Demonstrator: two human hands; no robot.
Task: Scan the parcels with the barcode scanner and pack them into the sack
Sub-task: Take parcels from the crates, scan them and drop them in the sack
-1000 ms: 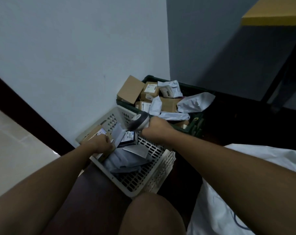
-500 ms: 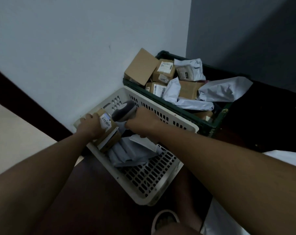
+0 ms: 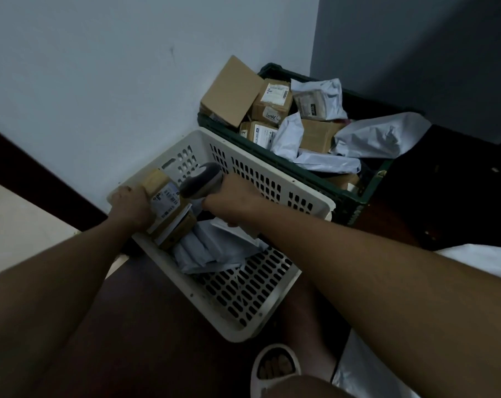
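Over the white basket (image 3: 275, 305), at its far left corner, a brown box (image 3: 169, 206) is held up by the left hand (image 3: 130, 203), whose fingers are curled round the box's left side. The label (image 3: 166, 198) is turned up and to the right, toward the scanner (image 3: 201, 182), which is gripped by the right hand (image 3: 234, 201) with its head just beside the label's upper right edge. The box's long axis runs from the far left down toward the person, so the label is crossed by the scanner's aim rather than lined up along it. Scanning is judged to be the step in hand. Once it is done, the box must be carried right and back to the sack (image 3: 479, 261), which lies at the person's right, well apart from the box; the right hand is nearer to it but is occupied. Grey mailers (image 3: 215, 249) remain in the basket, and more parcels in the green crate (image 3: 355, 202) beyond.
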